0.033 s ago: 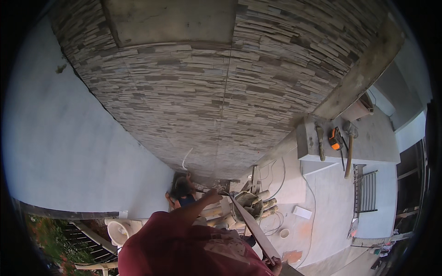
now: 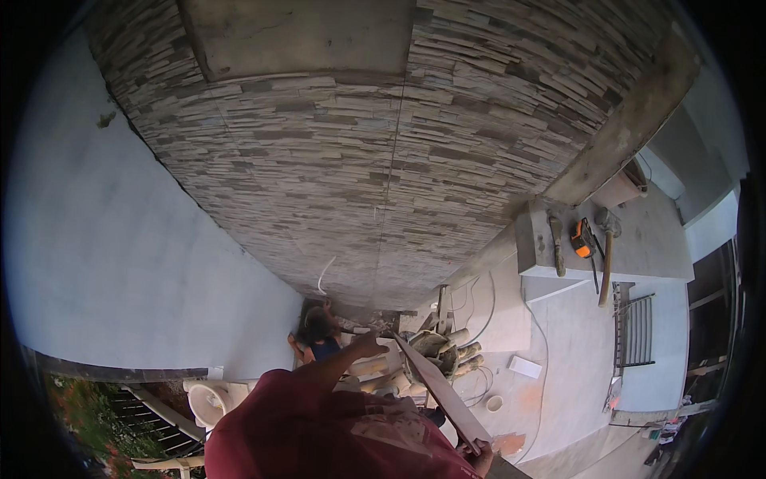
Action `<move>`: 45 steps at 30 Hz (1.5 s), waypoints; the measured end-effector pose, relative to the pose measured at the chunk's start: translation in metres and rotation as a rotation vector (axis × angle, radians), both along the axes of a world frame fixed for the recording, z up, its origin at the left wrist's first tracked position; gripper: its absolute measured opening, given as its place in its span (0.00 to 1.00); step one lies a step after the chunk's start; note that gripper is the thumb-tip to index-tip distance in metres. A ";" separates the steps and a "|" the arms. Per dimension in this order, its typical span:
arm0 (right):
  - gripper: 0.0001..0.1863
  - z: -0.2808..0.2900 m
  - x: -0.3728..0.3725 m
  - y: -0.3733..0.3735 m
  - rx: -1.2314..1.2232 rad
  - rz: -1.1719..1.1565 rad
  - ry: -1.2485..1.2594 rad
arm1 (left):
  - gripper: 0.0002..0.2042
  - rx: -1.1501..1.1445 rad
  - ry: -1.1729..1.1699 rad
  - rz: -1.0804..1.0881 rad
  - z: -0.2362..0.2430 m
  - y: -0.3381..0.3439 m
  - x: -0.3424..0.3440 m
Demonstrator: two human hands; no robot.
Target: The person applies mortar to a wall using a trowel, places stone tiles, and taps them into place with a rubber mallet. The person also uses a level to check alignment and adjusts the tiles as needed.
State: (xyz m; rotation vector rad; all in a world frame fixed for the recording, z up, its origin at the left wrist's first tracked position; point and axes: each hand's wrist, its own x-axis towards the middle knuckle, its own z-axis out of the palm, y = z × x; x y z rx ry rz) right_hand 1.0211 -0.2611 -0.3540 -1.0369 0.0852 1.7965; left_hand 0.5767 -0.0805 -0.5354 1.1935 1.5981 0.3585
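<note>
A long flat slab that looks like a tile slants down in front of me, its narrow far end near the middle of the view. My right hand grips its near end at the lower right. My left hand is stretched forward beside the far end. A small gap parts it from the slab, and its fingers look apart and hold nothing. Just beyond that hand, a co-worker is low down in the corner, arms out near the walls. Behind the slab sits a mortar-smeared bucket or tub, partly hidden.
A stone-strip wall rises ahead, with a pale wall at left. On the right ledge lie a hammer, an orange tape measure and a chisel-like tool. Bamboo poles and a cable are below.
My left hand has come away from the slab's far end, drawing slightly back. The slab's near end has shifted a little to the right with my right hand.
</note>
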 end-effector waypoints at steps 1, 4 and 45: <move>0.21 0.015 -0.016 0.027 -0.028 -0.068 0.312 | 0.33 0.053 -0.030 -0.078 0.004 -0.023 -0.004; 0.16 0.113 -0.103 0.083 -0.202 0.006 0.221 | 0.35 0.298 -0.199 -0.073 0.021 -0.044 -0.005; 0.33 0.021 -0.172 0.206 0.241 0.714 -0.533 | 0.15 1.007 -0.141 0.747 0.420 -0.002 -0.159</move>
